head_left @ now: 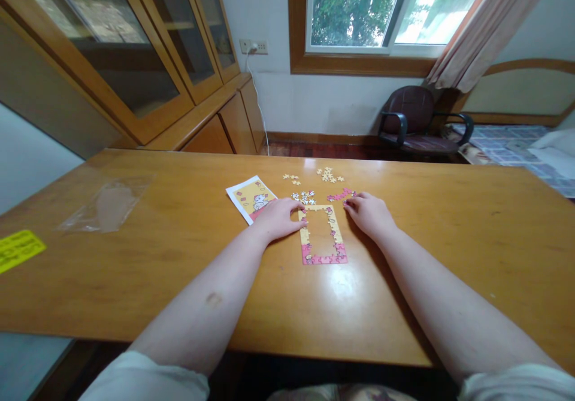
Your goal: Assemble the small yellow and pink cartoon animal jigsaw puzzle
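A rectangular border of joined jigsaw pieces, yellow above and pink below, lies flat on the table with a bare middle. My left hand rests at its upper left side, thumb and fingers apart, the tips touching the border. To the right of the border, my right hand has its fingertips pinched on a small puzzle piece, mostly covered by the fingers. Loose pink pieces lie just beyond that hand. White patterned pieces sit above the border. Partly under my left wrist is the picture sheet.
Yellow loose pieces lie farther back, with a few more yellow pieces to their left. A clear plastic bag and a yellow label are at the left of the wooden table. An office chair stands beyond.
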The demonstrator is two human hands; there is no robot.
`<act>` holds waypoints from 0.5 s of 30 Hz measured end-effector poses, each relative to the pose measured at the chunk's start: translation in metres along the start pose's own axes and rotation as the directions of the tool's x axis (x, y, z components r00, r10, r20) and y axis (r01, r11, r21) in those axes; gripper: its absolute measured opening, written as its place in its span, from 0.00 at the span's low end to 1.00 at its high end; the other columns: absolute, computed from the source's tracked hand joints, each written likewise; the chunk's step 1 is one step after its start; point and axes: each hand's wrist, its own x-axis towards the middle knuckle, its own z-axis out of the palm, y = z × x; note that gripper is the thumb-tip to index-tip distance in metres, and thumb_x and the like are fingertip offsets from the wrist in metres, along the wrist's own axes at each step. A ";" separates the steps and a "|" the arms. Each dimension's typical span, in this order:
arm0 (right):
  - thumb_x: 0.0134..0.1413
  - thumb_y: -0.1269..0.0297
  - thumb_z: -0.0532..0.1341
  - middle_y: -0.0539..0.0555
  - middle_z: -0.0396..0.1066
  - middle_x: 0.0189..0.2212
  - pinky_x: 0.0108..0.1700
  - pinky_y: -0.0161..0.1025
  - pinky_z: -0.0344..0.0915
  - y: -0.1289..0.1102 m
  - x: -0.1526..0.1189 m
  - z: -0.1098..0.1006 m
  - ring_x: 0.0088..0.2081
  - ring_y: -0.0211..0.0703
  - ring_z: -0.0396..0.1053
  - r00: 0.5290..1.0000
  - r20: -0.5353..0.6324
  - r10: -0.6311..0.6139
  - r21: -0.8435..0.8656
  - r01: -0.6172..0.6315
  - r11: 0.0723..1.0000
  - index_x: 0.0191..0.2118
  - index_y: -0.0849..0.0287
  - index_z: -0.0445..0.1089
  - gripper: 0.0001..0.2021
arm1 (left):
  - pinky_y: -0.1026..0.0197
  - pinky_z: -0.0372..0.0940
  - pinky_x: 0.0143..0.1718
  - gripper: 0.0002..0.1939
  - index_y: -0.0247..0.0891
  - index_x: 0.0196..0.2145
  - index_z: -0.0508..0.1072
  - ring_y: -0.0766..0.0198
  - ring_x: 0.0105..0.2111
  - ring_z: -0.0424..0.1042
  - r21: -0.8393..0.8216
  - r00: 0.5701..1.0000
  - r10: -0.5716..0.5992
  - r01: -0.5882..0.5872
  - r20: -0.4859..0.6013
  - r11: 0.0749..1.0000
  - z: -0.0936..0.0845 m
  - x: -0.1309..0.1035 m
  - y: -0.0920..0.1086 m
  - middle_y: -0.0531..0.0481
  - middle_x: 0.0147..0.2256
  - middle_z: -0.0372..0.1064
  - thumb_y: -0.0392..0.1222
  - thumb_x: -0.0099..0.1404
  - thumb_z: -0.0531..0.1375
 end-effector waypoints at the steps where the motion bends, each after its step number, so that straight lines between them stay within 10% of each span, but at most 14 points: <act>1: 0.60 0.57 0.55 0.57 0.73 0.41 0.42 0.38 0.61 0.000 0.000 -0.001 0.39 0.44 0.70 1.000 0.008 0.007 0.014 -0.007 1.000 0.41 0.56 0.76 0.14 | 0.58 0.63 0.42 0.21 0.43 0.46 0.73 0.56 0.42 0.70 0.000 1.000 -0.002 0.002 -0.003 1.000 0.000 0.000 0.000 0.48 0.42 0.72 0.53 0.57 0.59; 15: 0.54 0.60 0.62 0.56 0.72 0.36 0.40 0.38 0.61 0.004 0.001 0.002 0.37 0.44 0.68 0.996 0.032 0.082 0.157 -0.086 0.984 0.33 0.58 0.72 0.07 | 0.58 0.63 0.39 0.17 0.41 0.43 0.76 0.58 0.37 0.70 -0.173 0.980 -0.116 0.087 -0.162 0.981 0.003 0.001 0.000 0.47 0.37 0.73 0.52 0.61 0.56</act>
